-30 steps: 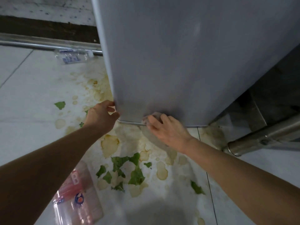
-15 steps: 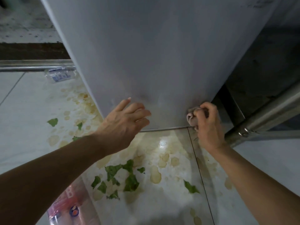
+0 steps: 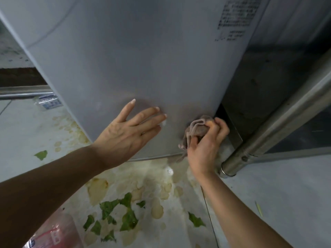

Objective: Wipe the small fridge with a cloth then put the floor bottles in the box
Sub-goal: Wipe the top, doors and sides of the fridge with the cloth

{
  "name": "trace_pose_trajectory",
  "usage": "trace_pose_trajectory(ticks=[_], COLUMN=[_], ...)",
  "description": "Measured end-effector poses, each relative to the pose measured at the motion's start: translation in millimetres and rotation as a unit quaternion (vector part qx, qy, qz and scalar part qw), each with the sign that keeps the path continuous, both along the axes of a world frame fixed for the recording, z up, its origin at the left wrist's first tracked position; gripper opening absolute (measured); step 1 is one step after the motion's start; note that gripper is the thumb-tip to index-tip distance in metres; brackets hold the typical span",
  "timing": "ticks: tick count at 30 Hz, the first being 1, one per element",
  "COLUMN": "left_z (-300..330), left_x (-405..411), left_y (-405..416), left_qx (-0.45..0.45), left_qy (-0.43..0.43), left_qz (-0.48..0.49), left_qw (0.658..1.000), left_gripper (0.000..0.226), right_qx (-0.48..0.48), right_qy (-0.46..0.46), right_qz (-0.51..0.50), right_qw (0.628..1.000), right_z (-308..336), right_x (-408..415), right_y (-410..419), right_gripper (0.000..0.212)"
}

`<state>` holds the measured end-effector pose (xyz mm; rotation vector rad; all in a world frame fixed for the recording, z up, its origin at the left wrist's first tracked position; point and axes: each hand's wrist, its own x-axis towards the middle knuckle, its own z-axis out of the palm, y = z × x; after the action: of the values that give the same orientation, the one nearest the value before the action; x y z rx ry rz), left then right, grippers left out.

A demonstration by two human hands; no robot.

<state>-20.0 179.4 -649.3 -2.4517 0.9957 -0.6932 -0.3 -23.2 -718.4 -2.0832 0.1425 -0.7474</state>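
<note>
In the head view, the step in hand was judged to be the wiping of the small fridge point(image 3: 139, 56), low down near its right bottom corner. To do it well, the cloth point(image 3: 196, 130) should be kept pressed flat on the grey wall and rubbed slowly along the bottom edge, and the fridge should be kept steady so it is not pushed back. The cloth was bunched up and was gripped by the right hand point(image 3: 206, 144), with the fingers and thumb curled round it. The left hand point(image 3: 125, 136) was laid flat on the fridge wall, with its fingers spread and straight. The fridge was seen to be light grey and smooth, with small dark print high on its right side, and it was stood on the floor point(image 3: 21, 133) beside a metal pole point(image 3: 279, 119). Two bottles were seen on the floor: a clear bottle point(image 3: 49, 102) just beside the fridge's left side, and a pink bottle point(image 3: 53, 233) near the bottom left corner. Brown stains point(image 3: 97, 188) and green leaf bits point(image 3: 125, 212) were spread over the floor. No box was seen.
</note>
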Motion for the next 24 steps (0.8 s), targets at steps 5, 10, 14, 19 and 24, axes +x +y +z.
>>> trace_pose_trajectory(ticks=[5,10,14,19,24], left_z=[-7,-14,-24,-26,-35], left_x=[5,18,22,25,17], left_y=[-16,-20,-19,-21,-19], left_qx=[-0.021,-0.03,-0.052,-0.061,-0.038], left_qy=[-0.014,-0.022,-0.023,-0.023,-0.013], left_qz=[-0.011,-0.01,-0.005,-0.013,-0.013], left_qw=[1.0,0.999,0.998,0.998,0.999], left_gripper=[0.045,0.053,0.054,0.041,0.041], right_qx=[0.075,0.165,0.19,0.16,0.164], right_qy=[-0.092,0.005,0.1,0.183,0.284], right_qz=[-0.011,0.022,0.047,0.035,0.035], right_qw=[0.993,0.986,0.976,0.969,0.944], right_z=[51,39,3,-38,-70], right_x=[21,35,38,35,31], right_y=[-8,-22,-27,-29,-24], right_gripper=[0.062,0.065,0.067,0.063,0.056])
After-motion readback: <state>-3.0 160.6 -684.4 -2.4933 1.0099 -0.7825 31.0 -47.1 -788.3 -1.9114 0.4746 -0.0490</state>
